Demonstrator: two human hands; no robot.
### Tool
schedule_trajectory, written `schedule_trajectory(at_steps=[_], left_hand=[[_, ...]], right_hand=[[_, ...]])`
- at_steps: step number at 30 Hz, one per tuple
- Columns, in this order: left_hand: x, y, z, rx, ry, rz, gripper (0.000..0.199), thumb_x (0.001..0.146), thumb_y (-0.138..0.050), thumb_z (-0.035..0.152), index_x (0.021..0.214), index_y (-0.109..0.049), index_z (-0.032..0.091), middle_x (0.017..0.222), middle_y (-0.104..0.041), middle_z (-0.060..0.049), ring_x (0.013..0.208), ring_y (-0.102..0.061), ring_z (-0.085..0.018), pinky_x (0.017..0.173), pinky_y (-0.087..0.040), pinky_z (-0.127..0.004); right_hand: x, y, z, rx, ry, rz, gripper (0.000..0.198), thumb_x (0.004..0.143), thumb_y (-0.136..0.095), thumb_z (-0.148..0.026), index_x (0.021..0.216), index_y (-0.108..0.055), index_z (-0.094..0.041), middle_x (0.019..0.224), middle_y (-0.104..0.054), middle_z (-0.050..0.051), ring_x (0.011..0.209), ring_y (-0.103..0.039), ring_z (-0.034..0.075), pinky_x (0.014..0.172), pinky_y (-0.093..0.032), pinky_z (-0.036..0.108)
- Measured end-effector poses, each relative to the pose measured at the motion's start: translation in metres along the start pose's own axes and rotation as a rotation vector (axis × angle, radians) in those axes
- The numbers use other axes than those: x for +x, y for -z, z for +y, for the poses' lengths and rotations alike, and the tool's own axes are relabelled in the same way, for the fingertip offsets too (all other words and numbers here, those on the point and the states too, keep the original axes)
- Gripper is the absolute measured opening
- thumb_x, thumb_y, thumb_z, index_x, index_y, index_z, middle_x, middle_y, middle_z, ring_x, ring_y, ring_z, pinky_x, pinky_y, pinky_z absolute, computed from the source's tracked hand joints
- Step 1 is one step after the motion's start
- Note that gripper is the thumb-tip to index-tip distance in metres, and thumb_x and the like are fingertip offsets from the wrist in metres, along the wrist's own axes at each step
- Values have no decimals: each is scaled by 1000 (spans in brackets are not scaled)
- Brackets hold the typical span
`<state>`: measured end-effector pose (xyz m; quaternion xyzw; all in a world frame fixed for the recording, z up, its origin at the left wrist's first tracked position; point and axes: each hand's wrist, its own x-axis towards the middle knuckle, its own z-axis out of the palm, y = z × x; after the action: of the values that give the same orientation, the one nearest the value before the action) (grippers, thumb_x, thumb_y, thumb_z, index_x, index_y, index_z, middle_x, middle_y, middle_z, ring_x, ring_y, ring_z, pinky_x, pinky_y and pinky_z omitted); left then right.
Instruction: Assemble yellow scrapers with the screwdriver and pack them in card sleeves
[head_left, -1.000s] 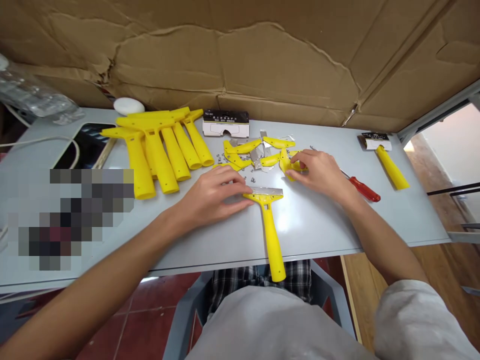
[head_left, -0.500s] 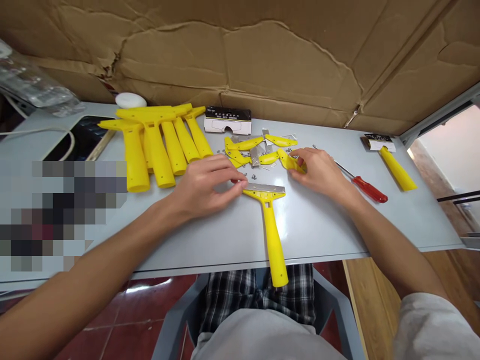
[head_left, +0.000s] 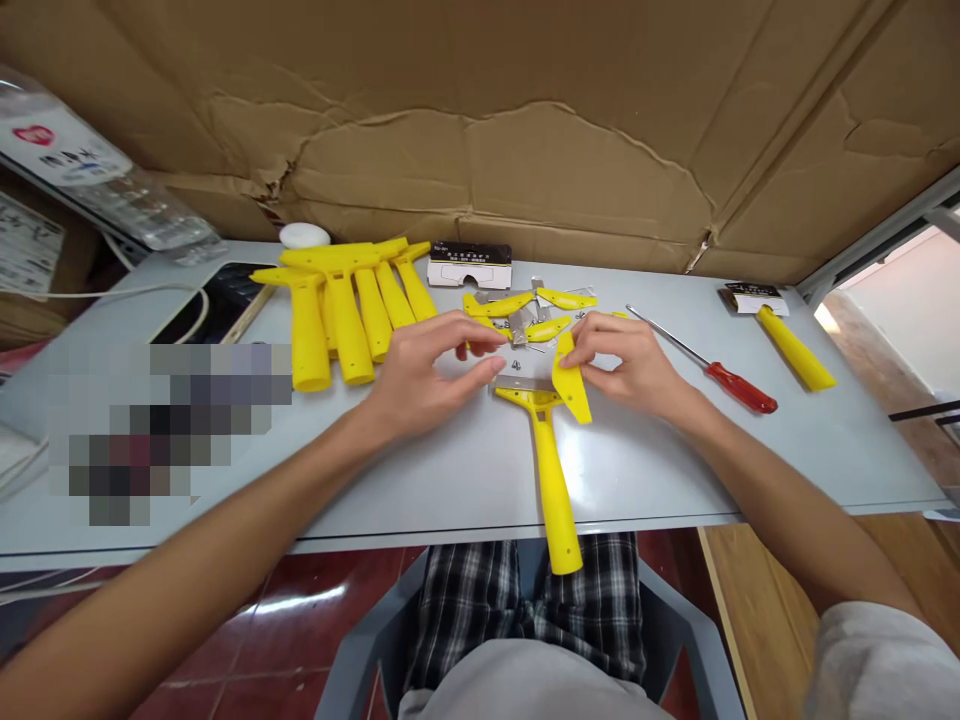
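Left hand (head_left: 427,372) was held with thumb and fingers parted beside the blade (head_left: 523,383); contact could not be made out. Across the edge of the bench (head_left: 442,480), the yellow scraper (head_left: 554,480) was laid. Near its right end, a yellow cover (head_left: 574,393) was pinched by the right hand (head_left: 624,360).

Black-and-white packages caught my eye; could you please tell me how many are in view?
2: one package at the back, beyond the yellow covers; the second package at the far right, on a scraper's end. Others could be hidden.
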<state>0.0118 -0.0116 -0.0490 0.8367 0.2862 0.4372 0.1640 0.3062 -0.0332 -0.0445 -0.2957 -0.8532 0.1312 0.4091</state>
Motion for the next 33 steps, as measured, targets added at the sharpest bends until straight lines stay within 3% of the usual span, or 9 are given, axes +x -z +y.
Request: schedule_trajectory(at_steps=[4,7,12,15,19,23,33], left_hand=[[1,-11,9,-234,-30,-118,32,96,-87,43,123,-82,25,122,-84,-10,98,-78,-19,85,-63,-32],[1,-18,12,-311,-21,-176,31,95,-88,44,118,-85,25,116,-86,-9,98,-79,-20,84,-64,-32],[-1,-23,12,-364,129,-65,33,91,-90,50,107,-88,21,98,-86,-8,81,-76,-18,79,-63,-32],[0,-17,7,-305,137,-12,31,91,-91,51,103,-89,22,95,-86,-7,79,-75,-18,77,-62,-32],[0,-4,-4,-115,35,-20,30,93,-87,54,103,-90,26,94,-85,-6,80,-75,-18,76,-61,-33],[-1,0,-10,-24,-20,-56,28,97,-84,53,108,-90,28,96,-83,-5,84,-76,-19,80,-62,-34],[-4,-1,-19,42,-42,-104,31,98,-82,53,117,-88,29,100,-80,-5,88,-75,-20,82,-62,-34]], right_hand=[[4,-15,-13,200,61,-18,8,101,-77,-25,94,-81,-24,93,-80,2,98,-74,16,96,-59,37],[6,-19,-16,291,16,-55,11,100,-81,-35,95,-83,-25,95,-82,1,92,-74,15,96,-58,38],[6,-12,-23,352,-170,-124,22,97,-80,-37,116,-84,-25,114,-84,6,106,-77,19,95,-61,36],[7,-3,-28,343,-184,-73,30,97,-78,-31,126,-82,-25,122,-82,7,113,-76,20,99,-62,35],[7,6,-24,197,-149,-1,14,92,-86,-34,101,-85,-24,109,-80,6,97,-74,16,86,-61,31],[4,10,-17,46,-116,-72,6,94,-83,-29,92,-85,-23,97,-79,3,86,-72,14,83,-58,31],[4,12,-15,-42,-105,-180,9,96,-76,-19,92,-83,-22,99,-80,3,86,-73,14,82,-56,28]])
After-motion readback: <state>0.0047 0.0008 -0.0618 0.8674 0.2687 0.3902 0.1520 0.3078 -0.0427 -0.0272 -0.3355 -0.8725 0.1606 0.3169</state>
